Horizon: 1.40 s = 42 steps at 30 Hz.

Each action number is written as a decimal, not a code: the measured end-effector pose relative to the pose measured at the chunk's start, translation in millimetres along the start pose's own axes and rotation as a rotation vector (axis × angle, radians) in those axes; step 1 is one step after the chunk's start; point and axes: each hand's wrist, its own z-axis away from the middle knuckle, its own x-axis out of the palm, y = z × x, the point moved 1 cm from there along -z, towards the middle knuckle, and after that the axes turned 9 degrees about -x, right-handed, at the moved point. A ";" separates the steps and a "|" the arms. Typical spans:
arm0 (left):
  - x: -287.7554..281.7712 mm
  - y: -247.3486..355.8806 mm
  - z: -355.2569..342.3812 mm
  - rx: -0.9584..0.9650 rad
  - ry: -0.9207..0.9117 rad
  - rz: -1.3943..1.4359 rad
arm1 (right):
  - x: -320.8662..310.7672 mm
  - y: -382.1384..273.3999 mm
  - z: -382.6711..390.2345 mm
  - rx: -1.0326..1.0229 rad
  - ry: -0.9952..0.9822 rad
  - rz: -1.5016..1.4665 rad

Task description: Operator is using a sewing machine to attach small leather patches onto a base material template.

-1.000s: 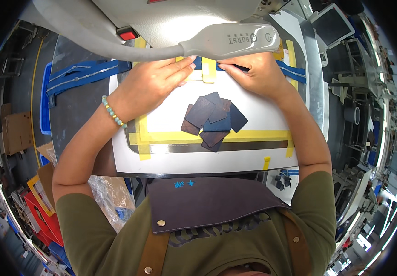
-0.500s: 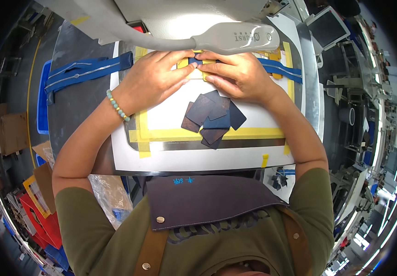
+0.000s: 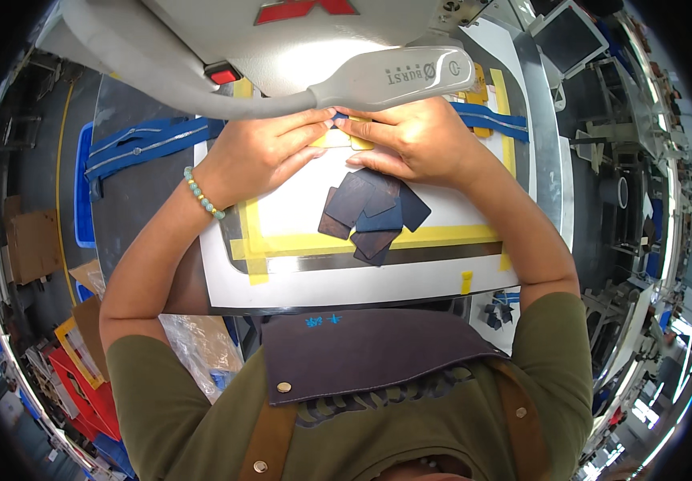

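My left hand (image 3: 270,152), with a beaded bracelet (image 3: 202,196) at its wrist, has its fingertips pressed together on a small blue piece of zipper tape (image 3: 340,117) just below the grey handle-shaped housing (image 3: 390,80). My right hand (image 3: 422,140) meets it from the right, fingertips on the same tape, thumb lower. A yellow jig (image 3: 362,143) shows between and under the fingers. Blue zipper strips (image 3: 145,146) lie to the left, and another (image 3: 494,122) runs out to the right. Below my hands several dark square patches (image 3: 374,216) lie in an overlapping pile.
A white board (image 3: 362,284) edged with yellow tape sits on the grey table (image 3: 133,208). The machine head (image 3: 322,32) overhangs at the top. A blue bin (image 3: 84,184) and cardboard boxes (image 3: 33,244) are at the left, a screen (image 3: 566,36) at the upper right.
My right hand has moved leftward toward my left fingertips, its thumb dropping lower. Over the last half second both hands appear slightly lower in the picture, along with the table.
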 end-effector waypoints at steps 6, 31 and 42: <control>-10.2 4.2 2.1 0.057 -0.013 -0.107 | -5.2 -10.8 -2.0 0.040 0.022 0.069; -14.3 19.0 -7.0 0.080 -0.118 -0.259 | -18.2 -10.6 -2.9 0.061 -0.066 -0.038; -11.3 18.7 -6.1 0.128 -0.059 -0.287 | -40.3 -10.1 6.1 0.154 -0.153 -0.110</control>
